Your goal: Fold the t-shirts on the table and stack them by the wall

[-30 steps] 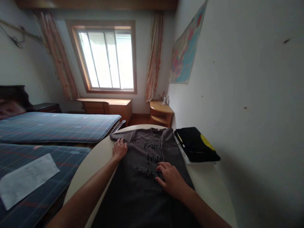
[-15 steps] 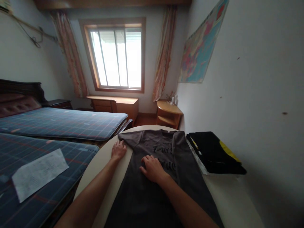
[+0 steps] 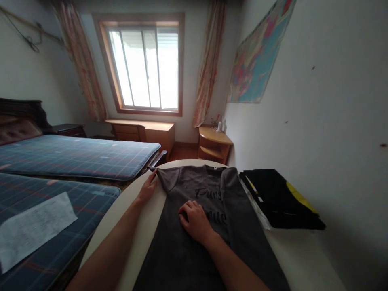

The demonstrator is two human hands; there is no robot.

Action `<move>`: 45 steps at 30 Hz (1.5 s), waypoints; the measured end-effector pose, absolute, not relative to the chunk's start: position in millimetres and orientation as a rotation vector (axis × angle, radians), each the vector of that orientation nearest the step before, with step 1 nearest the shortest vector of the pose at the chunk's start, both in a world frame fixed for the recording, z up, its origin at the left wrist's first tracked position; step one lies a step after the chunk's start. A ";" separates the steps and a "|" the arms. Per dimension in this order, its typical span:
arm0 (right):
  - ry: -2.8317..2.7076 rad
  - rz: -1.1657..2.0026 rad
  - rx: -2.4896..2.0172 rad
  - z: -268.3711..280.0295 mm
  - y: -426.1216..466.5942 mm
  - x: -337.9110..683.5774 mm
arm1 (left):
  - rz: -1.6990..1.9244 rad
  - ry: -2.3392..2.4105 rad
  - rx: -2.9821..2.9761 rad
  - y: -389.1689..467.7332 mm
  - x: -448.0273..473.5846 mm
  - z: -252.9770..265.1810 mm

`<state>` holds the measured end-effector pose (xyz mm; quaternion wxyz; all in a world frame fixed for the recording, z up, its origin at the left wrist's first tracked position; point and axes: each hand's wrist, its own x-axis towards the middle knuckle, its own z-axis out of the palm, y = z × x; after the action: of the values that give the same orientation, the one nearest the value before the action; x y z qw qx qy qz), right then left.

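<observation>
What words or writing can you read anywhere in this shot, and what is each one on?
"Purs": first line of dark print on the gray T-shirt; the last letters run under a fold.
"...ue": second line, its start hidden by the right hand.
Paper sheet on the bed: printed, too blurred to read.
Wall map: lettering too small to read.
Folded black garment: no readable text.

Both forearms bare to frame edge; no sleeves, watch, rings or gloves seen. Left hand (image 3: 147,189) slim, at 10 o'clock from right hand (image 3: 194,220), knuckles rounded.
</observation>
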<state>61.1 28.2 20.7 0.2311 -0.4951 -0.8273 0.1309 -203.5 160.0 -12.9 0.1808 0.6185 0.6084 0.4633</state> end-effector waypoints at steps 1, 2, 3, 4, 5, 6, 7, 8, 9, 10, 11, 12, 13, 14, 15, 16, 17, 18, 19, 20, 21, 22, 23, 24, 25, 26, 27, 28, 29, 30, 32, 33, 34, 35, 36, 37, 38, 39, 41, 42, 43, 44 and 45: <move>-2.272 0.365 -1.363 20.8 28.2 61.2 | 1.328 1.667 1.748 160.6 -202.6 -10.7; -2.271 0.370 -1.364 21.0 28.1 61.4 | 1.343 1.621 1.746 161.2 -201.5 -8.6; -2.271 0.376 -1.363 21.2 28.1 61.7 | 1.365 1.576 1.733 161.6 -200.5 -6.6; -2.270 0.381 -1.362 21.4 28.1 62.0 | 1.403 1.532 1.705 161.8 -199.6 -4.7; -2.269 0.386 -1.363 21.6 28.1 62.3 | 1.447 1.492 1.671 162.0 -198.9 -2.7; -2.270 0.390 -1.365 21.8 28.1 62.5 | 1.491 1.464 1.634 162.2 -198.5 -0.6; -2.271 0.394 -1.367 21.9 28.2 62.8 | 1.531 1.454 1.602 162.4 -198.4 1.5; -2.273 0.397 -1.367 22.0 28.3 63.1 | 1.568 1.469 1.582 162.8 -198.7 3.6; -2.272 0.398 -1.366 22.1 28.3 63.3 | 1.600 1.497 1.584 163.2 -199.3 5.5; -2.271 0.399 -1.363 22.2 28.3 63.5 | 1.618 1.538 1.609 163.7 -200.4 7.0; -2.269 0.399 -1.358 22.2 28.2 63.7 | 1.612 1.601 1.649 164.0 -202.0 8.0; -2.267 0.399 -1.353 22.3 27.9 63.8 | 1.581 1.677 1.691 164.2 -203.9 8.3; -2.264 0.400 -1.352 22.3 27.5 63.8 | 1.531 1.756 1.724 164.1 -206.1 7.8; -2.263 0.402 -1.353 22.3 26.9 63.9 | 1.468 1.828 1.737 163.7 -208.7 6.8; -2.263 0.406 -1.356 22.2 26.0 63.8 | 1.408 1.888 1.726 163.0 -211.5 5.3; -2.263 0.407 -1.356 21.9 25.0 63.9 | 1.364 1.937 1.697 162.0 -214.3 3.6; -2.265 0.407 -1.348 21.6 23.9 63.9 | 1.336 1.970 1.667 161.0 -217.0 2.0; -2.271 0.405 -1.334 21.0 22.8 64.0 | 1.320 1.992 1.644 160.1 -219.4 0.7; -2.284 0.406 -1.312 20.4 21.9 64.2 | 1.303 2.009 1.631 159.5 -221.3 -0.1; -2.302 0.408 -1.292 19.6 21.1 64.5 | 1.290 2.020 1.623 159.2 -222.5 -0.3; -2.322 0.411 -1.276 18.9 20.5 64.9 | 1.283 2.024 1.621 159.3 -222.8 0.3; -2.343 0.416 -1.268 18.2 20.2 65.3 | 1.279 2.022 1.625 159.6 -222.2 1.7; -2.360 0.421 -1.270 17.6 20.2 65.7 | 1.280 2.017 1.632 160.1 -220.7 4.0; -2.370 0.424 -1.276 17.1 20.2 65.9 | 1.286 2.011 1.643 160.5 -218.2 7.0; -2.372 0.427 -1.281 16.9 20.4 66.1 | 1.296 2.003 1.654 160.5 -214.5 10.9; -2.370 0.430 -1.283 17.0 20.5 66.0 | 1.313 1.988 1.683 159.8 -209.7 15.4; -2.361 0.435 -1.281 17.3 20.7 65.7 | 1.336 1.960 1.740 158.2 -203.6 20.5; -2.344 0.441 -1.277 17.9 20.9 65.2 | 1.360 1.918 1.829 155.4 -196.2 25.9; -2.318 0.448 -1.272 18.8 21.2 64.5 | 1.377 1.863 1.940 151.4 -187.7 31.4; -2.280 0.457 -1.269 19.9 21.7 63.7 | 1.376 1.797 2.072 146.3 -178.2 36.7; -2.165 0.466 -1.288 22.6 23.3 62.4 | 1.293 1.678 2.297 133.7 -158.2 45.3; -2.096 0.459 -1.310 23.8 24.6 62.2 | 1.208 1.628 2.379 127.0 -148.4 48.2; -2.029 0.444 -1.340 24.8 26.1 62.5 | 1.114 1.580 2.446 120.5 -139.5 49.7; -1.966 0.421 -1.375 25.5 27.9 63.3 | 1.011 1.531 2.501 114.7 -131.7 50.0; -1.913 0.393 -1.412 25.7 29.8 64.6 | 0.915 1.483 2.546 109.7 -125.4 49.0; -1.873 0.366 -1.448 25.4 31.7 66.2 | 0.828 1.436 2.583 105.9 -120.6 47.0; -1.845 0.344 -1.484 24.6 33.4 68.0 | 0.753 1.392 2.614 103.2 -117.1 44.3; -1.830 0.328 -1.517 23.2 34.9 69.9 | 0.696 1.351 2.639 101.4 -114.7 41.3; -1.834 0.314 -1.579 19.6 37.1 72.9 | 0.629 1.295 2.674 100.2 -112.2 35.9; -1.853 0.312 -1.603 17.7 37.7 73.9 | 0.617 1.289 2.682 100.3 -111.4 34.0; -1.876 0.307 -1.624 16.0 38.1 74.4 | 0.615 1.297 2.684 100.4 -110.5 33.1; -1.899 0.302 -1.640 14.5 38.4 74.6 | 0.619 1.314 2.683 100.4 -109.6 33.0; -1.919 0.295 -1.652 13.5 38.6 74.5 | 0.630 1.333 2.679 100.1 -108.7 33.6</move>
<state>74.5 38.6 13.5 0.2918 -0.6199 -0.7200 0.1108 -108.7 100.1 33.6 0.0417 0.8754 0.4355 0.2058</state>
